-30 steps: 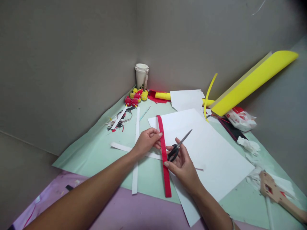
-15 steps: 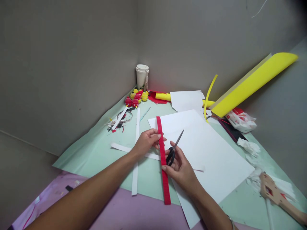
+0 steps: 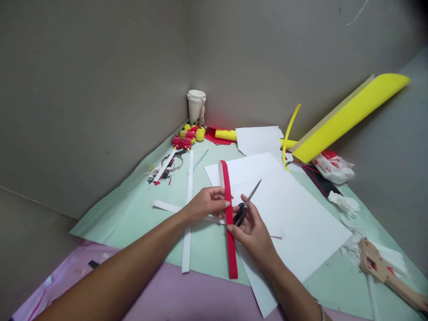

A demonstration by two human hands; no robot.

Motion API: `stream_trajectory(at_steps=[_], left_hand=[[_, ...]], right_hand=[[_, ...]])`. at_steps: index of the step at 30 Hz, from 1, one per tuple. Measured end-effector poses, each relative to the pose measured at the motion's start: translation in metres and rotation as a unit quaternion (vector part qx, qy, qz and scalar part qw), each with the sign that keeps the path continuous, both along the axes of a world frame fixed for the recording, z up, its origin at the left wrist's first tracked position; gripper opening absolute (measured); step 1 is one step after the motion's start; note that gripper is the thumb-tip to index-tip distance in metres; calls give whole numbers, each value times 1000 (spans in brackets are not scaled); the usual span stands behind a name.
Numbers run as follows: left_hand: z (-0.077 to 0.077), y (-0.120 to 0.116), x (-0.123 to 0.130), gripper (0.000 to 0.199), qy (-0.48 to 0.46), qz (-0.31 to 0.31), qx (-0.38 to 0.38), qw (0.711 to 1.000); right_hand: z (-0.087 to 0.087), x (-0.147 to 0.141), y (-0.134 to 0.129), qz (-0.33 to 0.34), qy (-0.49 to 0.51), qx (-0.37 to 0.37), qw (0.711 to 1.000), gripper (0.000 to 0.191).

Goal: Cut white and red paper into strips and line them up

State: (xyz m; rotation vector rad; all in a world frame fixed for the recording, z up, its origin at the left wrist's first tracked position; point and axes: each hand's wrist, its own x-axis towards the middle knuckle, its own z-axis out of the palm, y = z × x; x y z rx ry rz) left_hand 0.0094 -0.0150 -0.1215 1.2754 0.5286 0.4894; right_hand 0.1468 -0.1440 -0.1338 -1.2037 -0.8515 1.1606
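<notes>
A long red ribbed strip [image 3: 232, 254], which looks like corrugated paper, stretches lengthwise between my hands. My left hand [image 3: 210, 203] pinches it near the middle, thumb on the front face. Just below, the thumb of my right hand [image 3: 250, 229] presses on the same strip. A pair of scissors [image 3: 250, 198] with black handles also rests in my right hand, blades pointing up and to the right. Beneath the hands lie a large white sheet [image 3: 294, 223] and a white paper strip [image 3: 167, 206] that crosses another white strip [image 3: 186, 249].
Red and yellow lantern-like balls [image 3: 187, 138] sit by a white cup [image 3: 196, 107] in the corner. A yellow sheet [image 3: 351, 118] leans on the right wall near a tissue pack [image 3: 334, 167]. A tan glue gun [image 3: 377, 263] lies at right. Scraps [image 3: 163, 174] and wire lie left.
My left hand has slid down the red strip, closer to my right hand. The strip's upper end has shifted slightly right. The scissors remain in my right hand.
</notes>
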Motion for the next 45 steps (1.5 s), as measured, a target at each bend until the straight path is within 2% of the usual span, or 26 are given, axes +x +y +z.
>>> stream_trajectory(at_steps=[2,5,10,14,21,25,33,45], left_hand=[[-2,0,1,29,14,-16,1,1000],[-4,2,2,26,3,10,2,1000],[-3,7,1,22,-26,56,-29,998],[-2,8,0,23,-26,60,-72,995],[-3,9,1,23,-50,68,-102,991],[-5,11,1,21,-65,78,-108,989],[-5,12,1,20,-84,85,-120,986],[-3,13,3,23,-92,112,-141,979]], right_hand=[[0,0,0,-5,5,0,1000,85],[2,1,-1,-6,4,-3,1000,86],[4,6,-4,3,37,-18,999,64],[-2,8,-2,4,78,-20,997,61],[2,7,-2,29,-28,-60,997,54],[5,4,-3,23,-43,-78,996,50],[0,3,-5,23,-83,-40,996,42],[3,0,-5,44,-160,-38,985,38]])
